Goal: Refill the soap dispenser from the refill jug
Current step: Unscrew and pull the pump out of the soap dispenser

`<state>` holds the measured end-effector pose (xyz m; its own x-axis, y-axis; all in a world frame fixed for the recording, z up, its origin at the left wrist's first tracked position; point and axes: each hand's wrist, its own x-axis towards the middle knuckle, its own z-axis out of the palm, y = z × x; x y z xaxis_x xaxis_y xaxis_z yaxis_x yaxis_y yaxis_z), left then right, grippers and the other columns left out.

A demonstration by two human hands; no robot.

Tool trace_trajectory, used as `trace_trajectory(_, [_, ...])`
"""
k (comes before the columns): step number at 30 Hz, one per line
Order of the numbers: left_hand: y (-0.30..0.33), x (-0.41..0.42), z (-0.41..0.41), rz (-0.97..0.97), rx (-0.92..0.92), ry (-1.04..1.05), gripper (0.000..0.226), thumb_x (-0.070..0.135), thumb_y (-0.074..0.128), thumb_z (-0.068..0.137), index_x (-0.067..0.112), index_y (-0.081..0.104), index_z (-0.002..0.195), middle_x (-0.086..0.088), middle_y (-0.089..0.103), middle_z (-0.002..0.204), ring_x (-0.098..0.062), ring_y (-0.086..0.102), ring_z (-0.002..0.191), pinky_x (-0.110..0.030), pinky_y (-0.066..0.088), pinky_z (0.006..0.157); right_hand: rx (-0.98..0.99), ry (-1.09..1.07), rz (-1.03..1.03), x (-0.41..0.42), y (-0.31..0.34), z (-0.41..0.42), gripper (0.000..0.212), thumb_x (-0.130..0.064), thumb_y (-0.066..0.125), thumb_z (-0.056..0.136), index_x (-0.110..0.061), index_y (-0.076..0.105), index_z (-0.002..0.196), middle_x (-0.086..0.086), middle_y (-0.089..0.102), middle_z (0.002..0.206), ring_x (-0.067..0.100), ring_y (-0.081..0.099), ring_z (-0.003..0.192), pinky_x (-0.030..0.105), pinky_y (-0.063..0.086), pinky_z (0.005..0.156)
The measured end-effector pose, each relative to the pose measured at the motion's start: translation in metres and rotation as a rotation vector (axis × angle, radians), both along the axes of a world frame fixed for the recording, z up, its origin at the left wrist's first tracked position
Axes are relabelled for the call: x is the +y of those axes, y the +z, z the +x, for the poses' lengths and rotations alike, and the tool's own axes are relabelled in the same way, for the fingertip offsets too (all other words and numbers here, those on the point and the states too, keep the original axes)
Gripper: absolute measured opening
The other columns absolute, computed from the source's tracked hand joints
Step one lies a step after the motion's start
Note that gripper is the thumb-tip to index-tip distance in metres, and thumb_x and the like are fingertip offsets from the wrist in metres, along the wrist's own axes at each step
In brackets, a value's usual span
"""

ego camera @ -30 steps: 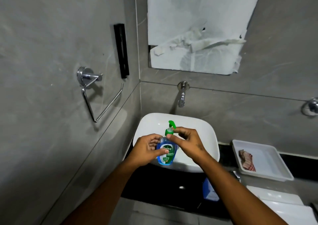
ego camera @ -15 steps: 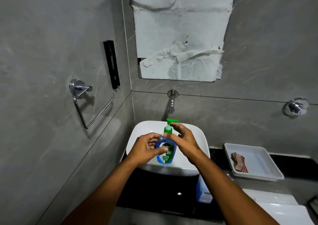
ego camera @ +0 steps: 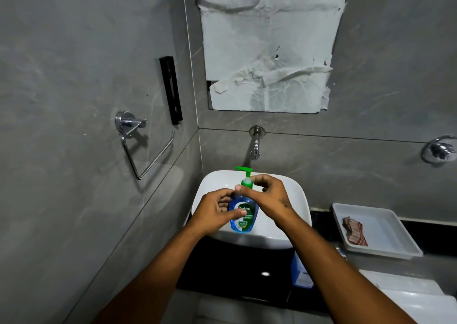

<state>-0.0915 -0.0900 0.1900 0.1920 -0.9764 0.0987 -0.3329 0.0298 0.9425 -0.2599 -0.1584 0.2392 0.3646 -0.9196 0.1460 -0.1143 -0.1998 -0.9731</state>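
Since a second ago I've turned the green pump (ego camera: 244, 175) leftward — right hand (ego camera: 268, 196) pinching its collar, left hand (ego camera: 214, 211) gripping the soap bottle (ego camera: 243, 218). Cap not yet off; no jug in sight.

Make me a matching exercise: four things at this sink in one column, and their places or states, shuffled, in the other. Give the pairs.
Things:
1. soap bottle
2. tap
3. tray
4. towel ring

Places or states:
A. on the counter, right of the basin
B. on the left wall
C. held over the basin by the left hand, right hand at its green collar
D. on the back wall above the basin

Pairs: 1-C, 2-D, 3-A, 4-B
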Motion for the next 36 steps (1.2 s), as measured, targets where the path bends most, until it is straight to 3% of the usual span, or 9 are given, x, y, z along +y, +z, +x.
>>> trace_trajectory(3, [0.002, 0.002, 0.003, -0.005, 0.001, 0.01, 0.046, 0.029, 0.091, 0.072, 0.027, 0.07, 0.112, 0.005, 0.078, 0.107, -0.017, 0.076, 0.099, -0.035, 0.063, 0.088, -0.021, 0.018, -0.04, 0.004, 0.004, 0.002, 0.025, -0.026, 0.082, 0.078, -0.015, 0.077, 0.1, 0.004, 0.074, 0.108, 0.022, 0.067, 0.106, 0.042, 0.054, 0.097])
trace_trajectory(6, [0.003, 0.003, 0.004, -0.039, 0.009, 0.014, 0.049, 0.031, 0.091, 0.069, 0.023, 0.07, 0.112, 0.0, 0.078, 0.106, -0.02, 0.076, 0.096, -0.039, 0.063, 0.088, -0.055, 0.018, -0.08, 0.005, 0.007, 0.003, 0.025, -0.023, 0.079, 0.081, -0.015, 0.076, 0.104, 0.006, 0.074, 0.107, 0.023, 0.069, 0.103, 0.047, 0.056, 0.095])
trace_trajectory(11, [0.001, 0.003, 0.007, -0.044, 0.012, 0.016, 0.054, 0.038, 0.091, 0.065, 0.025, 0.07, 0.113, 0.002, 0.078, 0.105, -0.019, 0.076, 0.097, -0.042, 0.062, 0.089, -0.053, -0.011, -0.107, 0.001, 0.008, 0.005, 0.045, -0.024, 0.091, 0.065, -0.027, 0.069, 0.104, -0.002, 0.073, 0.088, 0.016, 0.07, 0.084, 0.03, 0.061, 0.078])
trace_trajectory(14, [0.0, 0.003, 0.01, -0.011, 0.002, 0.015, 0.047, 0.034, 0.092, 0.069, 0.029, 0.07, 0.11, 0.006, 0.078, 0.104, -0.016, 0.076, 0.096, -0.039, 0.063, 0.088, -0.049, 0.048, -0.125, -0.001, 0.007, 0.004, 0.046, -0.011, 0.085, 0.072, -0.027, 0.065, 0.111, -0.006, 0.075, 0.097, 0.012, 0.072, 0.094, 0.029, 0.058, 0.087])
trace_trajectory(17, [0.001, 0.003, 0.009, -0.006, -0.004, 0.011, 0.039, 0.03, 0.091, 0.072, 0.04, 0.07, 0.104, 0.014, 0.078, 0.102, -0.009, 0.075, 0.097, -0.031, 0.063, 0.087, 0.024, -0.016, -0.133, 0.002, 0.007, 0.006, 0.053, -0.028, 0.088, 0.068, -0.023, 0.063, 0.115, -0.011, 0.071, 0.104, 0.004, 0.066, 0.099, 0.02, 0.052, 0.083])
trace_trajectory(20, [0.0, 0.003, 0.008, 0.009, 0.002, 0.012, 0.042, 0.028, 0.091, 0.073, 0.034, 0.069, 0.109, 0.01, 0.077, 0.105, -0.01, 0.075, 0.097, -0.031, 0.063, 0.087, 0.072, -0.066, -0.091, 0.001, 0.006, 0.007, 0.035, -0.031, 0.084, 0.072, -0.02, 0.071, 0.103, -0.004, 0.069, 0.107, 0.011, 0.064, 0.103, 0.02, 0.049, 0.08])
trace_trajectory(23, [0.0, 0.004, 0.008, 0.015, 0.014, 0.017, 0.041, 0.026, 0.09, 0.074, 0.035, 0.069, 0.108, 0.01, 0.077, 0.106, -0.011, 0.075, 0.097, -0.028, 0.062, 0.085, 0.07, 0.014, -0.066, 0.004, 0.004, 0.006, 0.041, -0.021, 0.079, 0.078, -0.022, 0.065, 0.117, -0.003, 0.061, 0.124, 0.014, 0.057, 0.115, 0.026, 0.045, 0.09])
trace_trajectory(28, [-0.001, 0.006, 0.009, 0.016, 0.006, 0.023, 0.038, 0.027, 0.09, 0.074, 0.037, 0.068, 0.104, 0.01, 0.077, 0.107, -0.011, 0.075, 0.097, -0.03, 0.063, 0.085, 0.023, -0.002, -0.008, 0.006, 0.003, 0.005, 0.022, -0.022, 0.079, 0.08, -0.024, 0.07, 0.1, 0.001, 0.068, 0.117, 0.018, 0.06, 0.113, 0.037, 0.052, 0.097])
trace_trajectory(36, [-0.005, 0.01, 0.008, 0.002, 0.028, 0.025, 0.046, 0.026, 0.092, 0.071, 0.026, 0.07, 0.111, 0.003, 0.078, 0.107, -0.017, 0.076, 0.097, -0.042, 0.063, 0.089, -0.121, -0.021, -0.023, 0.005, 0.019, 0.005, 0.02, -0.024, 0.083, 0.076, -0.024, 0.076, 0.095, -0.007, 0.077, 0.09, 0.007, 0.072, 0.085, 0.017, 0.059, 0.072])
